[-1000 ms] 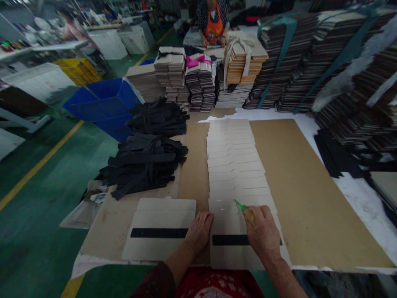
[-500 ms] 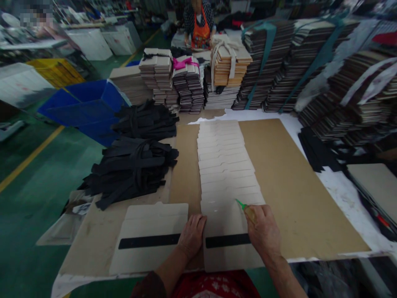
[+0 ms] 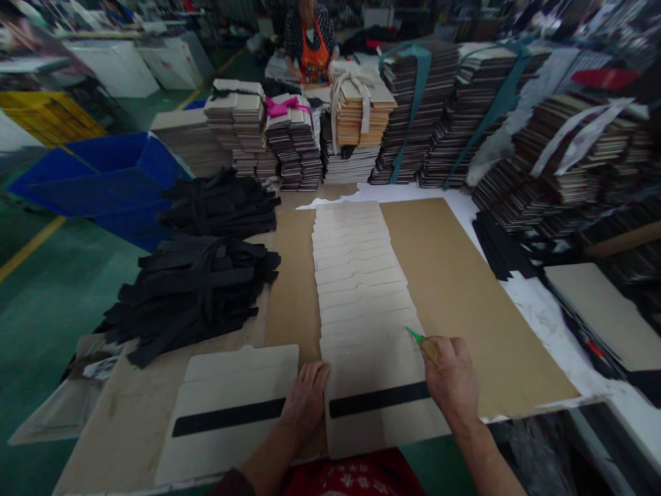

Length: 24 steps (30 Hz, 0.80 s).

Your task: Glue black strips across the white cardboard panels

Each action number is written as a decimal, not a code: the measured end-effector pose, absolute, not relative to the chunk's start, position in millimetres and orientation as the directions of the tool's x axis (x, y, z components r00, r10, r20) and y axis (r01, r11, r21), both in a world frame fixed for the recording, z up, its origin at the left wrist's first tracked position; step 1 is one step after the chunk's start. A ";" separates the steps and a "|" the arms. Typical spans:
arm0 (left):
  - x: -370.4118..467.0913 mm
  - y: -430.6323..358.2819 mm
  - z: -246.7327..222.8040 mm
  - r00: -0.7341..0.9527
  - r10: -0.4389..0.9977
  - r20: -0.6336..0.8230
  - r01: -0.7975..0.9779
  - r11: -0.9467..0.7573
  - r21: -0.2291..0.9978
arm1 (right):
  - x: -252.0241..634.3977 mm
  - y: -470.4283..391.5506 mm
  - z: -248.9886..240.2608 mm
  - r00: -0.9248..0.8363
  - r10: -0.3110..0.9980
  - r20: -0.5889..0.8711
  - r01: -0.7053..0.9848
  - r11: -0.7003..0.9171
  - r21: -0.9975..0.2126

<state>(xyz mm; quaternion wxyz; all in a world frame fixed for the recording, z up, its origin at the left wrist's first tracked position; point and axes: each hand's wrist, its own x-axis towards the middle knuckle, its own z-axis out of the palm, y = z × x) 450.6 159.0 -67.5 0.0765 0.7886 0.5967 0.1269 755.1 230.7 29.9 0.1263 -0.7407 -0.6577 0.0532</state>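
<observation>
A long row of overlapping beige boards (image 3: 361, 275) runs away from me up the table, the nearest one crossed by a black strip (image 3: 379, 399). To its left lies another beige board (image 3: 232, 375) with a similar black strip. My left hand (image 3: 307, 394) rests palm down between the two, its fingers together at the near board's left edge. My right hand (image 3: 453, 375) is closed round a yellowish bottle (image 3: 429, 350) with a green pointed nozzle (image 3: 413, 335), whose tip is over the right part of the row.
Bundles of black strips (image 3: 196, 293) lie at the left beside a blue bin (image 3: 103, 176). Tied board stacks (image 3: 361, 103) line the back and right. A person in an orange apron (image 3: 314, 58) stands behind them.
The view has shifted, moving most things leftward in the picture. My right hand and the green nozzle have moved right relative to the row. My left hand stays by the board edge.
</observation>
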 end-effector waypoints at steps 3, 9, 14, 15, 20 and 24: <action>450.3 159.2 -67.0 0.247 0.964 0.095 0.926 -0.264 0.269 | 767.8 234.7 28.2 0.185 0.978 0.100 0.956 -0.156 -0.250; 449.9 158.8 -68.1 0.254 0.963 0.092 0.923 -0.270 0.274 | 756.4 229.4 22.9 0.107 0.990 0.091 0.942 -0.072 -0.328; 451.2 159.3 -67.0 0.246 0.963 0.110 0.931 -0.266 0.249 | 762.6 227.0 21.5 0.136 0.986 0.100 0.923 -0.090 -0.373; 451.4 159.7 -66.3 0.251 0.962 0.111 0.930 -0.271 0.249 | 763.8 226.9 21.0 0.159 0.981 0.110 0.923 -0.107 -0.370; 450.8 160.5 -65.9 0.266 0.960 0.090 0.927 -0.280 0.249 | 749.9 221.9 16.2 0.068 0.996 0.064 0.895 -0.032 -0.445; 450.5 159.1 -67.0 0.260 0.964 0.064 0.929 -0.267 0.256 | 747.0 222.7 13.2 0.142 0.988 0.063 0.805 -0.078 -0.588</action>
